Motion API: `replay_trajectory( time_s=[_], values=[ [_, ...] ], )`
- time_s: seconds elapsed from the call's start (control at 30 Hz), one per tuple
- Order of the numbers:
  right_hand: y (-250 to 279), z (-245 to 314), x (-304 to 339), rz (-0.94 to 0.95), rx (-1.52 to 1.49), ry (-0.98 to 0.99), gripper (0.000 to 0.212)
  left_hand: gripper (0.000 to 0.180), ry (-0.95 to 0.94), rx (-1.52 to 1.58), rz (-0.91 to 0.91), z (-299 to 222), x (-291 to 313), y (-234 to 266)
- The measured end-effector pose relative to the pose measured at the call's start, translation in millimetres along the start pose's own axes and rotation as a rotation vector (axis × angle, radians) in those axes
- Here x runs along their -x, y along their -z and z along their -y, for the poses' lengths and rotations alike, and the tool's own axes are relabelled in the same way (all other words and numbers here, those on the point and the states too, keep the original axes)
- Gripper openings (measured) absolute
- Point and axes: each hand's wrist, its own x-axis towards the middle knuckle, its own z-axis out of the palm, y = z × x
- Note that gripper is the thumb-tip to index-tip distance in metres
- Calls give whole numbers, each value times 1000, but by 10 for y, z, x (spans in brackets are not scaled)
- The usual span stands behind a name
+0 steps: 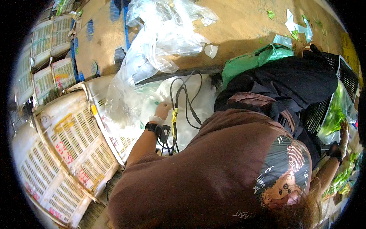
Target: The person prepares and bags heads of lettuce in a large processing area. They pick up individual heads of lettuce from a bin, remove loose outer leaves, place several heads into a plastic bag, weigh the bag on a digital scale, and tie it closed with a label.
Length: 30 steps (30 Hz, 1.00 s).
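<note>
My left hand (162, 111), with a dark band at the wrist, reaches into a pile of clear plastic bags (148, 97). Its fingers are bent and closed on the plastic, the tips partly hidden. At the far right, my right hand (344, 138) lies along the side of a clear bag of green leafy vegetables (336, 110), fingers stretched out. That bag rests against a black plastic crate (318, 114). Black cables (183, 91) with a yellow tag hang beside my left hand.
White slatted crates (72, 145) stand at the left, with more stacked behind. Crumpled clear plastic (160, 38) lies over the brown board (236, 23) ahead. A green sack (255, 61) sits beyond my dark-clothed legs. Loose greens (343, 175) lie at the lower right.
</note>
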Motion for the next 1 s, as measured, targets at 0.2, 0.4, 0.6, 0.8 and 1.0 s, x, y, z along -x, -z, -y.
replay_trajectory(
  time_s=[0.2,0.4,0.6,0.8,1.0],
  values=[
    [-404,-385,-314,11,-223,-7,46,28,-112,-94,-203,256,-122,-132],
    [-229,-1614,-230,-20,-416,-167,49,21,-241,-471,-491,-139,-238,68],
    [-598,-1742,-289,90,-459,-263,44,11,28,-489,-746,-1454,1109,779],
    [-460,-1989,-296,82,-516,-26,54,6,-460,1114,-699,-2044,1013,1673],
    [-668,-1792,43,49,-562,81,53,6,-881,1292,-445,-2861,1243,2149]
  ],
)
